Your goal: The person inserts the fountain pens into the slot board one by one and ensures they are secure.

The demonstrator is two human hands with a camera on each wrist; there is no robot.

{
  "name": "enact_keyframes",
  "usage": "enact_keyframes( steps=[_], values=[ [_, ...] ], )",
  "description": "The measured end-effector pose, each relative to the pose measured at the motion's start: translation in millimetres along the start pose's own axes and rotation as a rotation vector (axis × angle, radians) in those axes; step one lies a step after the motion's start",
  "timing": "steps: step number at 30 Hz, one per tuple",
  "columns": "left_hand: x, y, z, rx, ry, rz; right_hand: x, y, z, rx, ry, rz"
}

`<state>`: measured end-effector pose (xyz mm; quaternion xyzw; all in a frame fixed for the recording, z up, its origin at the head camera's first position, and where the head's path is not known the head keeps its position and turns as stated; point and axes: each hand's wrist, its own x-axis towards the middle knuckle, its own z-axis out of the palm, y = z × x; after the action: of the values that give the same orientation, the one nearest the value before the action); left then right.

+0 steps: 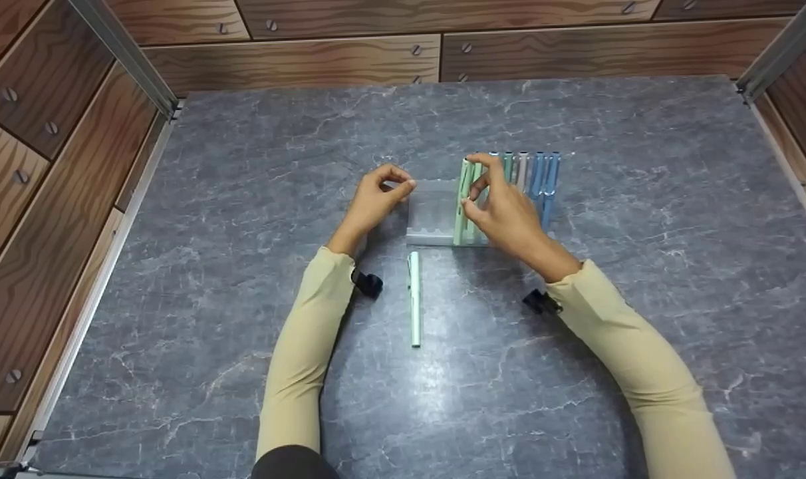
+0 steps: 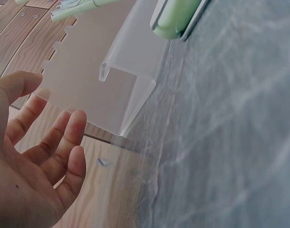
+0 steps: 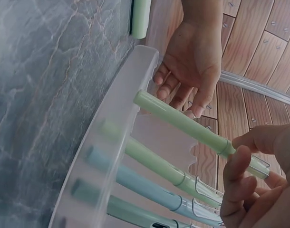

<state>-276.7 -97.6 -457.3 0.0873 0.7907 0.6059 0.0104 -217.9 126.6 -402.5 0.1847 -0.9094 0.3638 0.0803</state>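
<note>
A clear plastic pen stand (image 1: 433,207) with a notched back edge stands on the table. My left hand (image 1: 375,203) pinches its upper left corner between thumb and index finger, the other fingers loosely bent. With thumb and fingers, my right hand (image 1: 509,216) grips a light green pen (image 3: 183,123) near its clip end. The pen's lower end is at the stand's front lip. Beside it in the stand lean another light green pen (image 3: 157,164), a light blue pen (image 3: 147,190) and a darker green pen (image 3: 130,213). My right hand partly hides the row in the head view.
Farther right in the stand are a greyish pen (image 1: 523,166) and blue pens (image 1: 553,176). One more light green pen (image 1: 415,306) lies on the grey marbled table (image 1: 210,299), in front of the stand and between my forearms. Wood-patterned walls (image 1: 296,63) border the table.
</note>
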Motion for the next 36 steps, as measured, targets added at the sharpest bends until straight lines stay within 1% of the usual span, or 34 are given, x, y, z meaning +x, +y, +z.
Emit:
enact_keyframes(
  steps=[4, 9, 13, 17, 23, 29, 32, 36],
  values=[
    [0.1, 0.1, 0.4, 0.000, 0.000, 0.001, 1.9, 0, 0, -0.004, 0.030, 0.003],
    [0.7, 0.1, 0.3, -0.010, 0.002, -0.012, 4.6, 1, 0, -0.005, 0.078, -0.020],
    [0.2, 0.4, -0.6, -0.011, -0.004, -0.014, 5.9, 2, 2, -0.043, 0.106, -0.033],
    [-0.1, 0.6, -1.1, 0.000, -0.016, 0.000, 7.1, 4, 4, -0.089, 0.128, -0.034],
    [0.3, 1.3, -0.3, -0.003, -0.009, 0.005, 8.5, 8, 9, -0.109, 0.145, -0.046],
    [1.5, 1.2, 0.6, -0.007, -0.005, 0.007, 8.8, 11, 13, -0.116, 0.149, -0.042],
    [1.3, 1.0, 0.8, -0.008, -0.003, 0.006, 8.8, 11, 15, -0.120, 0.130, -0.033],
    [0.1, 1.5, 0.7, -0.019, -0.001, -0.009, 9.4, 11, 17, -0.140, 0.094, -0.016]
  ],
)
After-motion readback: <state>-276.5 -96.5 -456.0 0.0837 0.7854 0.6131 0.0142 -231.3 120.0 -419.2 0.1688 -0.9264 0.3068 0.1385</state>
